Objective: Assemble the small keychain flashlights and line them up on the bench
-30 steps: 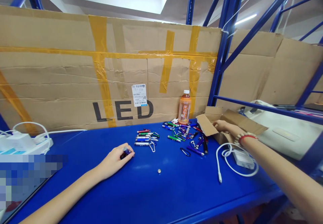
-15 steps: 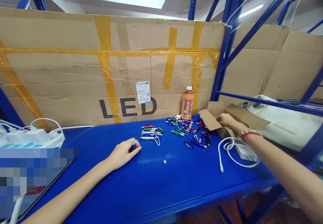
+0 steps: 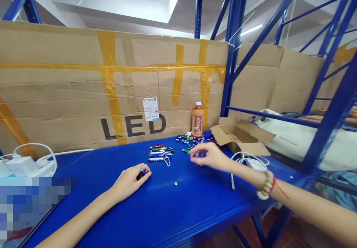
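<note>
On the table [image 3: 156, 210], the left hand [image 3: 129, 183] is gripping a purple tube [image 3: 143, 171] while the right hand [image 3: 210, 158] is hovering, its hold unclear, and a stray nudge could send the silver piece [image 3: 175, 183] rolling.

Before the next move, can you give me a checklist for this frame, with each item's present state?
1. Left hand holds the dark cylinder: ok.
2. Right hand is empty: cannot tell, its fingers are blurred.
3. Small silver piece lies apart from both hands: ok.
4. Penlights in the row lie side by side: ok.
5. Cardboard box is closed: not ok, its flaps are open.
6. Orange bottle stands upright: ok.
</note>
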`<action>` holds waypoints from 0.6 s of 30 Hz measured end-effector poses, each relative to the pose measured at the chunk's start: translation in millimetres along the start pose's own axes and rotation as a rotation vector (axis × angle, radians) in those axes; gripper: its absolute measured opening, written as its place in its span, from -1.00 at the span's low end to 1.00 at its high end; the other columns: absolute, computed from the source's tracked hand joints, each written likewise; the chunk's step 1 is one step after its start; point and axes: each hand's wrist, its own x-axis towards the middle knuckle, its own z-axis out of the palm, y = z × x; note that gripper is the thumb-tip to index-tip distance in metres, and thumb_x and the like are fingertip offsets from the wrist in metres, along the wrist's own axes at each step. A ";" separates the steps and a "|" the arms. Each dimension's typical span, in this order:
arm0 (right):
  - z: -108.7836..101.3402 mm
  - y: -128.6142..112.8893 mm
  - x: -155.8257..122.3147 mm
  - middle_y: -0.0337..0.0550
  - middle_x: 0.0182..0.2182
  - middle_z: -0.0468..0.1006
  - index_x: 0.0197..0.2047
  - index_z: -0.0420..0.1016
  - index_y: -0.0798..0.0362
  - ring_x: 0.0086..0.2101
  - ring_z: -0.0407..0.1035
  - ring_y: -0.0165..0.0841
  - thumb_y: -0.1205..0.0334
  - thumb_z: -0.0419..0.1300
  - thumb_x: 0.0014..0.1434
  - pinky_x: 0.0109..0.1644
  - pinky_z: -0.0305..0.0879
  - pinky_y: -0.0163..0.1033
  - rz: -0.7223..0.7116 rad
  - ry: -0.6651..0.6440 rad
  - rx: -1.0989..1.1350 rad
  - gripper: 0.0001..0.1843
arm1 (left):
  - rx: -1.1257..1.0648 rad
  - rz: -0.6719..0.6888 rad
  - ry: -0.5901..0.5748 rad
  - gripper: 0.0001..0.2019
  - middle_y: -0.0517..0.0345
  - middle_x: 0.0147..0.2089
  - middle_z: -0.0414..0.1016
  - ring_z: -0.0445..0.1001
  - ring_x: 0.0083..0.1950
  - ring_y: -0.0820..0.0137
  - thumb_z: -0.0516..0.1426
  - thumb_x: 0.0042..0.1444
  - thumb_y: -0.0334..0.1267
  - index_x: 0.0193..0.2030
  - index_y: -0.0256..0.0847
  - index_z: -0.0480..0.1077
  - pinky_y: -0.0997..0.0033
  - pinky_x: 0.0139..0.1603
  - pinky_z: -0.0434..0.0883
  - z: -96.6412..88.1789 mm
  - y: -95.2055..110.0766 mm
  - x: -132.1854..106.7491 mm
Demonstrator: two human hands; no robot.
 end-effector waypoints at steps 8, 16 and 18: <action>41.1 -10.6 -3.4 -0.20 -0.33 0.55 -0.24 0.53 0.04 -0.40 0.40 -0.42 0.00 0.24 -0.07 -0.37 0.27 -0.38 -0.017 -0.197 -0.018 -0.64 | -0.014 0.011 -0.015 -0.71 0.22 -0.28 0.44 0.35 -0.36 0.42 -0.11 0.13 -0.04 -0.31 -0.12 0.34 0.48 -0.38 0.22 -0.6 -1.6 0.5; -93.6 83.6 32.6 -0.20 -0.24 0.53 -0.12 0.45 0.02 -0.25 0.40 -0.38 0.23 0.08 0.04 -0.17 0.30 -0.32 0.448 0.364 -0.539 -0.69 | -0.008 -0.074 -0.024 -0.71 0.25 -0.35 0.43 0.30 -0.45 0.45 -0.10 0.13 -0.04 -0.29 -0.11 0.34 0.49 -0.39 0.19 0.3 -2.2 3.7; -119.8 116.0 26.4 -0.10 -0.24 0.53 -0.16 0.49 0.07 -0.22 0.40 -0.27 0.33 0.07 -0.01 -0.19 0.30 -0.25 0.570 0.406 -0.588 -0.68 | -0.020 -0.082 -0.033 -0.71 0.25 -0.38 0.42 0.29 -0.45 0.45 -0.10 0.13 -0.04 -0.29 -0.12 0.34 0.50 -0.40 0.18 0.6 -3.6 5.5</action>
